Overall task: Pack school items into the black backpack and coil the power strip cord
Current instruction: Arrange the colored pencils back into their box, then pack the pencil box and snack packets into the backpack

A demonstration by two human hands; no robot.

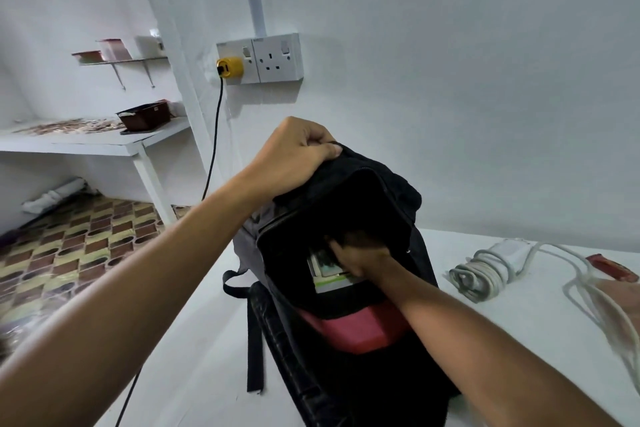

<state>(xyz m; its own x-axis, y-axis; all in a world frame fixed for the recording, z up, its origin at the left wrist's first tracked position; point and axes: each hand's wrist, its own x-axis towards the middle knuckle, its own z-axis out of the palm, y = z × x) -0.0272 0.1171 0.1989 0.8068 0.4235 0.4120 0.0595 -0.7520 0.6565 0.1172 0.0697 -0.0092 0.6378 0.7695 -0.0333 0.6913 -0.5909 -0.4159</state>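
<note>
The black backpack point(349, 367) stands upright on the white table point(540, 333) with its main compartment open. My left hand point(294, 152) grips the top edge of the backpack and holds it up. My right hand point(360, 256) is inside the opening, fingers curled on a white and green book point(329, 279) deep in the bag; its fingertips are hidden. A red panel point(356, 326) shows on the bag's front. The white power strip point(509, 253) lies to the right, its cord point(478, 277) partly coiled and trailing toward the right edge.
A red flat item point(613, 269) lies at the far right of the table. A double wall socket point(259, 59) holds a yellow plug with a black cable hanging down. Shelves with containers stand at the left, above a patterned floor.
</note>
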